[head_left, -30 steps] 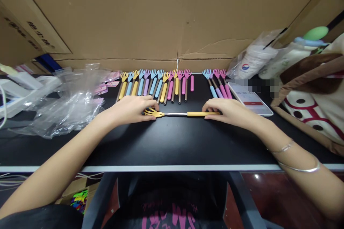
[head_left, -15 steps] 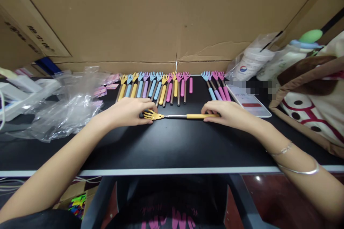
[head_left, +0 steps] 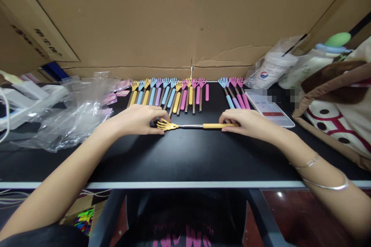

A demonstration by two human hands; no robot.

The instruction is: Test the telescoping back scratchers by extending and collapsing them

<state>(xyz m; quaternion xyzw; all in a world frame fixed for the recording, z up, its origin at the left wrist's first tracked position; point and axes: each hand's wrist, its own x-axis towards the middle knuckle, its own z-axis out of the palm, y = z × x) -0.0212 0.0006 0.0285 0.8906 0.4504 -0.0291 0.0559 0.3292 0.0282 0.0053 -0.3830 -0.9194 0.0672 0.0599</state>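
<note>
A yellow back scratcher [head_left: 191, 126] lies crosswise over the black desk, its claw to the left and its metal rod partly showing. My left hand [head_left: 139, 120] is curled with thumb and fingertips at the claw's tips. On the yellow handle at the other end, my right hand [head_left: 246, 121] is closed, thumb below and fingers above. Behind my hands runs a row of back scratchers [head_left: 165, 94] in yellow, blue, purple and pink. A smaller group of back scratchers [head_left: 236, 93] lies to the right. A loose pink handle [head_left: 206, 92] sits at the row's right end.
Clear plastic bags [head_left: 72, 115] cover the desk's left side, beside pink cards [head_left: 123, 85]. On the right are a phone [head_left: 272, 110], a lidded cup [head_left: 276, 70] and a cloth bag [head_left: 333, 112]. Cardboard [head_left: 139, 19] stands behind the desk.
The view has shifted very slightly. Both hands keep the same hold on the yellow back scratcher.
</note>
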